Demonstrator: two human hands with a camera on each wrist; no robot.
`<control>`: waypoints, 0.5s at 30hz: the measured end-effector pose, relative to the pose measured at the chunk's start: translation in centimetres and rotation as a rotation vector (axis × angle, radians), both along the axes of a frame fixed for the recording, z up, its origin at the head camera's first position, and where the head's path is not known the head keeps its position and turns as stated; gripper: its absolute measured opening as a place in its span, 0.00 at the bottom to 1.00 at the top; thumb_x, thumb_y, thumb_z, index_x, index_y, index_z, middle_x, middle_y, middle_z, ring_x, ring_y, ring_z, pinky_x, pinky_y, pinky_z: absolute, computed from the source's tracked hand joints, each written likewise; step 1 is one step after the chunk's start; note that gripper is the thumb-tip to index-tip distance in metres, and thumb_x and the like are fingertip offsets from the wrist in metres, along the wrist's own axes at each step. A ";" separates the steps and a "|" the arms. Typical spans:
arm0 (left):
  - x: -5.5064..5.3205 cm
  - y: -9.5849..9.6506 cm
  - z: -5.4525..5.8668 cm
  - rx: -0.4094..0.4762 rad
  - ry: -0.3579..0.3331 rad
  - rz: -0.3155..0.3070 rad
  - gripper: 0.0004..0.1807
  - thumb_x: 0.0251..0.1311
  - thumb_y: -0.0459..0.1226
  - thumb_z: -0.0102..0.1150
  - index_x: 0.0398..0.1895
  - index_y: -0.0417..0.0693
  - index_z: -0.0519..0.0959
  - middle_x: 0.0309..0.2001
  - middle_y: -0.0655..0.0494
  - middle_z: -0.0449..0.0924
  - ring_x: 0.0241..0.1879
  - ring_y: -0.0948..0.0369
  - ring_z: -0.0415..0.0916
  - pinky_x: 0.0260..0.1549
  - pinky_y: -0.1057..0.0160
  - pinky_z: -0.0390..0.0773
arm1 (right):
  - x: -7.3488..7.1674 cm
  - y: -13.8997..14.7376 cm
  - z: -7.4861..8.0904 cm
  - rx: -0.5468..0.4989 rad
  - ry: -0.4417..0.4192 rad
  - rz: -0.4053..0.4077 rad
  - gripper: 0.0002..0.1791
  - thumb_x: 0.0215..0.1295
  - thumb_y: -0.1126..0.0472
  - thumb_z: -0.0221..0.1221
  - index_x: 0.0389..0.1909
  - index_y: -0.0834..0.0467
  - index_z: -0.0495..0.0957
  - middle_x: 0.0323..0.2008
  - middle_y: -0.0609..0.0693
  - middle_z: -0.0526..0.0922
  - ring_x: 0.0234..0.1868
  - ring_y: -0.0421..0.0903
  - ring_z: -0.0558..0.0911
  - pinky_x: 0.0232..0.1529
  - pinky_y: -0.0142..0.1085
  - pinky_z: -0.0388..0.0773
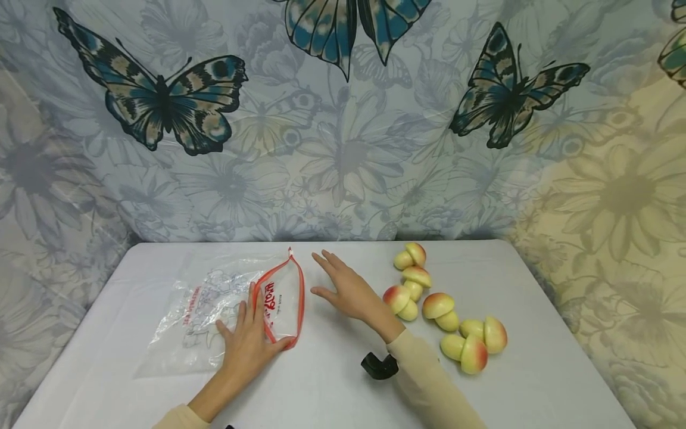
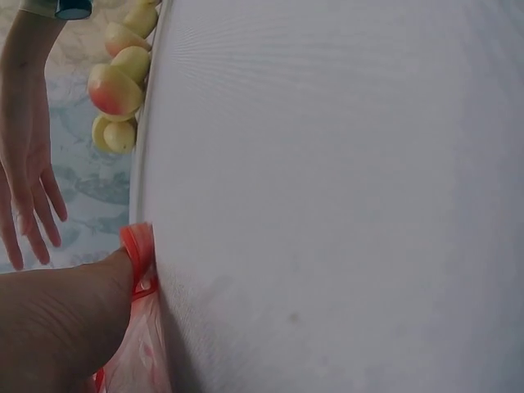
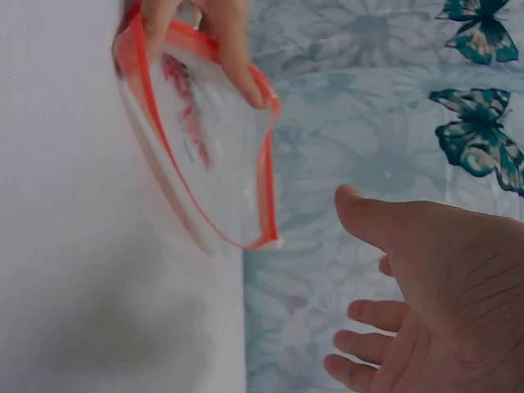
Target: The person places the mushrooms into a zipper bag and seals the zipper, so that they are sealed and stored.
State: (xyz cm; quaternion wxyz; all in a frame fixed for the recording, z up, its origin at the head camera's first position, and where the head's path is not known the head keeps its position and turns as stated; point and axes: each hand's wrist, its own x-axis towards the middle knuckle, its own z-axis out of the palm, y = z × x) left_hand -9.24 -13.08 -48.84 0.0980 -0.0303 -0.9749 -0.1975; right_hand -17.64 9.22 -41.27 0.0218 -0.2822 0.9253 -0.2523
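Observation:
A clear plastic zip bag [image 1: 200,333] with a red-edged mouth lies flat on the left half of the table, and its mouth gapes toward the right. My left hand [image 1: 245,348] holds the bag by its mouth, thumb at the near corner and fingers along the upper edge. In the right wrist view, thumb and fingers stand spread around the red rim [image 3: 151,106]. To the right of the mouth, my right hand [image 1: 345,292] hovers empty with fingers spread. Several yellow-green mushroom-shaped pieces [image 1: 438,305] with reddish caps lie beyond the right forearm.
A white cloth covers the table [image 1: 332,387]. Its far edge meets a butterfly-patterned fabric backdrop [image 1: 348,161], which also hangs at both sides. A black wrist-camera piece [image 1: 379,365] sticks out beside the right wrist.

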 end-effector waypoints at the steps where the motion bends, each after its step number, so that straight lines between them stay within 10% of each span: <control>1: 0.0 0.0 0.0 0.001 0.003 0.000 0.68 0.40 0.59 0.75 0.77 0.39 0.44 0.73 0.34 0.54 0.67 0.33 0.59 0.50 0.15 0.45 | 0.2 0.2 0.2 -0.009 0.010 -0.009 0.40 0.68 0.46 0.58 0.76 0.52 0.55 0.75 0.56 0.56 0.74 0.54 0.59 0.66 0.51 0.65; 15: 0.1 0.1 0.0 0.010 0.021 0.004 0.68 0.39 0.58 0.75 0.78 0.40 0.44 0.71 0.32 0.58 0.67 0.33 0.59 0.50 0.15 0.45 | 2.3 5.7 1.0 -0.186 0.250 -0.135 0.35 0.61 0.58 0.67 0.68 0.60 0.67 0.65 0.56 0.72 0.65 0.53 0.73 0.61 0.46 0.72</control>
